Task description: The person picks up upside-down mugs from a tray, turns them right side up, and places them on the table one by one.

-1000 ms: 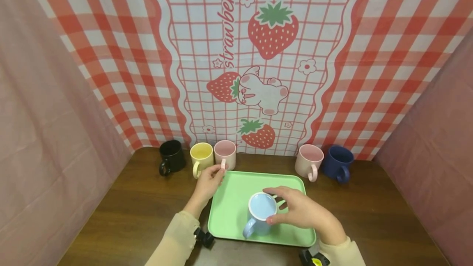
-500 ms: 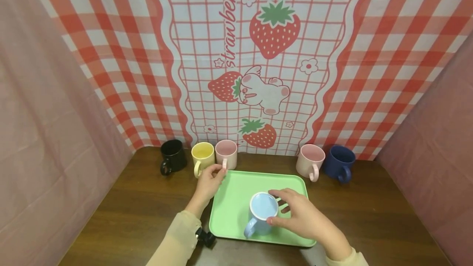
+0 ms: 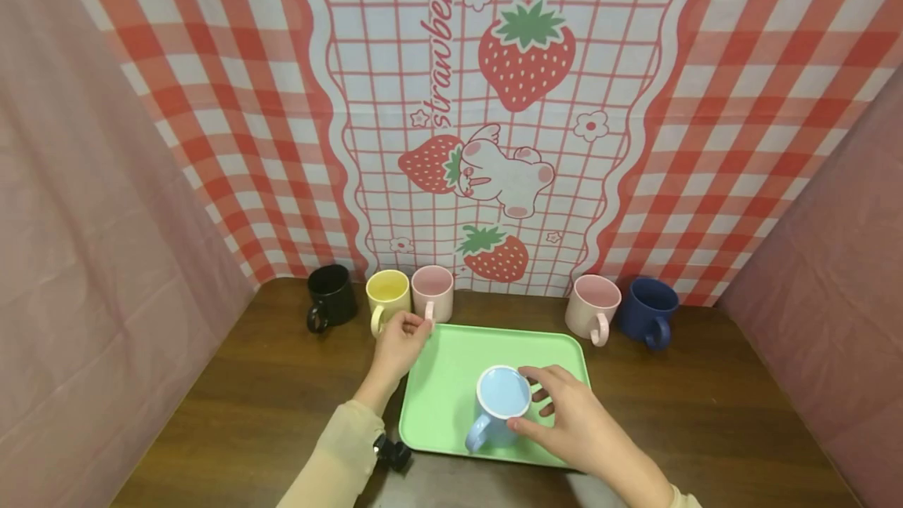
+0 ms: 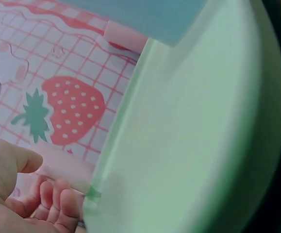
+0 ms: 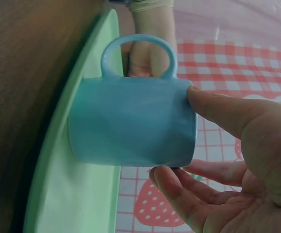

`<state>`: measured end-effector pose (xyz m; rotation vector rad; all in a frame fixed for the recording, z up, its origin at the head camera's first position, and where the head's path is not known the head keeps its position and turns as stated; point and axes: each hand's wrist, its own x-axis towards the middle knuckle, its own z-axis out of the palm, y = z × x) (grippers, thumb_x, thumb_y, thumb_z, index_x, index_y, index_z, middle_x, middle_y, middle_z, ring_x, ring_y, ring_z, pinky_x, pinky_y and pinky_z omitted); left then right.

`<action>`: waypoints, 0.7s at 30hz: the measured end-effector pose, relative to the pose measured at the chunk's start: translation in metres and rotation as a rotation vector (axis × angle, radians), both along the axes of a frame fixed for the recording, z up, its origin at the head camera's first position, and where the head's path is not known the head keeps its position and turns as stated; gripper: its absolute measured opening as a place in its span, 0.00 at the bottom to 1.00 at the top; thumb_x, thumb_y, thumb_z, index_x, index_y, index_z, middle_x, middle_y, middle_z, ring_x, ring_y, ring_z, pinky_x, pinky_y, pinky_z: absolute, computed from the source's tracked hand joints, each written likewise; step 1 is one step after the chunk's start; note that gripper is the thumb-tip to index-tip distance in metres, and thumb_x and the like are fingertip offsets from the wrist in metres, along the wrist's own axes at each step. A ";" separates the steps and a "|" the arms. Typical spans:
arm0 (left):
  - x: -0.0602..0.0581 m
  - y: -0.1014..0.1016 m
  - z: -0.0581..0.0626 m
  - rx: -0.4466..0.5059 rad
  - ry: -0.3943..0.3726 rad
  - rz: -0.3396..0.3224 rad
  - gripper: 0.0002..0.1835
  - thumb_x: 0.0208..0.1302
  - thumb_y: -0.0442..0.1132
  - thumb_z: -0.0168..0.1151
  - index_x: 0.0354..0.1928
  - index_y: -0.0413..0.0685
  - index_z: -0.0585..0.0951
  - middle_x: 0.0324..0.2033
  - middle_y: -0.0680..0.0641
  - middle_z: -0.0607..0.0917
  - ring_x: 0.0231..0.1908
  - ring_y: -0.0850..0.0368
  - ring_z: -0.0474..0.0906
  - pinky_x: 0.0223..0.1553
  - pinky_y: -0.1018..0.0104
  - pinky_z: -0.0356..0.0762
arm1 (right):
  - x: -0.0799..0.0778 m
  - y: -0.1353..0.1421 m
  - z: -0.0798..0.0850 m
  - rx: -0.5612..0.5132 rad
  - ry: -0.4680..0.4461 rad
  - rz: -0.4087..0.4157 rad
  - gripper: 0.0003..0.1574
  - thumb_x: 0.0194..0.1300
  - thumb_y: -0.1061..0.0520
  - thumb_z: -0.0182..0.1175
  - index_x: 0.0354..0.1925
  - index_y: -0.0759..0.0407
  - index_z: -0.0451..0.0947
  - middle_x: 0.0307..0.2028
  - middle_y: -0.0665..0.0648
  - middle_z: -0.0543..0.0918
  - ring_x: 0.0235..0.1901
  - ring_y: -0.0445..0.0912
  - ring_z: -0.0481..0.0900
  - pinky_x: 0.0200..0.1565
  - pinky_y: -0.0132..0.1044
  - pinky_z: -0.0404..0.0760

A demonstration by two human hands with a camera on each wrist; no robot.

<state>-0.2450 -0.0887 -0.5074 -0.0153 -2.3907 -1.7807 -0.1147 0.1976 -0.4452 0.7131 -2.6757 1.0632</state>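
Observation:
A light blue mug (image 3: 504,392) stands upright on the green tray (image 3: 451,367), its handle toward the near left. At its right side is my right hand (image 3: 571,414), thumb at the near rim and fingers spread around the far side. In the right wrist view the thumb (image 5: 213,104) meets the rim edge of the blue mug (image 5: 135,124), and the fingertips lie right by its side. My left hand (image 3: 398,347) reaches to the handle of the left pink mug (image 3: 433,292), fingertips just at the handle's lower end. Its fingers (image 4: 57,199) are loosely bent, apart from the thumb.
Along the back edge stand a black mug (image 3: 331,295), a yellow mug (image 3: 388,292), another pink mug (image 3: 592,304) and a dark blue mug (image 3: 647,310). Behind them hangs a red checked strawberry cloth (image 3: 525,61). Pink curtains (image 3: 92,218) flank the wooden table (image 3: 226,406).
My right hand has eased slightly right, its index finger drawing away from the blue mug's far rim. The blue mug keeps its place on the tray, and my left hand stays at the pink mug.

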 end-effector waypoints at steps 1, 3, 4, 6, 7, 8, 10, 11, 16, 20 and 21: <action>0.001 0.000 0.002 -0.009 -0.004 -0.004 0.09 0.74 0.38 0.71 0.41 0.38 0.83 0.32 0.46 0.83 0.33 0.57 0.78 0.34 0.66 0.78 | 0.000 0.000 -0.001 -0.005 0.008 -0.001 0.39 0.57 0.53 0.86 0.62 0.66 0.82 0.49 0.55 0.85 0.40 0.42 0.86 0.38 0.34 0.88; 0.005 0.000 0.006 -0.034 -0.003 -0.023 0.09 0.75 0.39 0.70 0.40 0.39 0.83 0.31 0.47 0.83 0.32 0.58 0.78 0.34 0.65 0.79 | 0.000 -0.001 -0.002 -0.015 0.025 0.002 0.40 0.56 0.53 0.86 0.62 0.66 0.82 0.48 0.55 0.85 0.39 0.42 0.86 0.37 0.33 0.88; 0.008 0.000 0.009 -0.048 -0.001 -0.040 0.09 0.75 0.40 0.70 0.40 0.40 0.83 0.31 0.48 0.83 0.32 0.58 0.79 0.34 0.64 0.79 | 0.000 -0.001 -0.002 -0.020 0.032 0.002 0.40 0.56 0.53 0.87 0.61 0.66 0.82 0.48 0.55 0.85 0.39 0.42 0.86 0.37 0.33 0.88; 0.016 -0.001 0.016 -0.081 0.006 -0.088 0.09 0.76 0.41 0.69 0.40 0.41 0.83 0.31 0.48 0.83 0.32 0.58 0.79 0.35 0.62 0.80 | 0.000 -0.001 -0.004 -0.029 0.048 0.006 0.40 0.56 0.53 0.87 0.61 0.66 0.83 0.48 0.55 0.85 0.38 0.42 0.87 0.37 0.33 0.88; 0.021 -0.001 0.020 -0.108 0.014 -0.120 0.10 0.76 0.41 0.69 0.40 0.42 0.83 0.31 0.49 0.84 0.32 0.58 0.79 0.35 0.62 0.80 | 0.000 -0.001 -0.005 -0.033 0.056 0.008 0.39 0.56 0.54 0.87 0.61 0.66 0.83 0.48 0.55 0.85 0.38 0.41 0.86 0.37 0.33 0.88; 0.025 0.000 0.023 -0.138 0.030 -0.153 0.09 0.76 0.42 0.69 0.40 0.43 0.83 0.31 0.50 0.84 0.32 0.58 0.79 0.35 0.62 0.80 | 0.000 -0.001 -0.006 -0.036 0.063 0.010 0.39 0.55 0.54 0.87 0.61 0.66 0.83 0.48 0.55 0.85 0.38 0.41 0.86 0.37 0.33 0.88; 0.036 0.001 0.030 -0.200 0.060 -0.223 0.09 0.75 0.43 0.70 0.39 0.46 0.83 0.30 0.52 0.84 0.32 0.59 0.79 0.35 0.63 0.80 | 0.000 0.000 -0.007 -0.039 0.065 0.008 0.39 0.55 0.54 0.87 0.61 0.65 0.83 0.48 0.55 0.85 0.38 0.41 0.86 0.37 0.33 0.88; 0.042 0.003 0.033 -0.231 0.077 -0.259 0.09 0.75 0.43 0.70 0.39 0.47 0.83 0.30 0.53 0.83 0.31 0.60 0.79 0.34 0.64 0.80 | 0.000 0.000 -0.007 -0.039 0.064 0.008 0.39 0.56 0.54 0.87 0.61 0.65 0.83 0.48 0.55 0.85 0.38 0.41 0.86 0.37 0.33 0.88; 0.069 0.007 0.043 -0.327 0.157 -0.416 0.07 0.72 0.42 0.72 0.38 0.50 0.84 0.27 0.58 0.81 0.27 0.67 0.76 0.31 0.70 0.78 | -0.002 0.002 -0.008 -0.044 0.049 0.015 0.40 0.56 0.52 0.87 0.62 0.64 0.82 0.49 0.54 0.86 0.39 0.41 0.86 0.38 0.33 0.89; 0.087 0.008 0.045 -0.359 0.212 -0.521 0.09 0.69 0.42 0.74 0.38 0.47 0.84 0.28 0.55 0.82 0.25 0.70 0.74 0.29 0.72 0.77 | -0.005 0.005 -0.010 -0.054 0.055 0.032 0.40 0.57 0.51 0.87 0.62 0.62 0.82 0.50 0.53 0.86 0.40 0.42 0.86 0.38 0.34 0.89; 0.091 0.009 0.045 -0.369 0.227 -0.546 0.10 0.68 0.42 0.75 0.39 0.46 0.83 0.29 0.54 0.82 0.24 0.70 0.75 0.29 0.73 0.77 | -0.005 0.005 -0.011 -0.057 0.054 0.036 0.40 0.57 0.50 0.87 0.62 0.62 0.82 0.50 0.52 0.85 0.40 0.42 0.87 0.38 0.34 0.89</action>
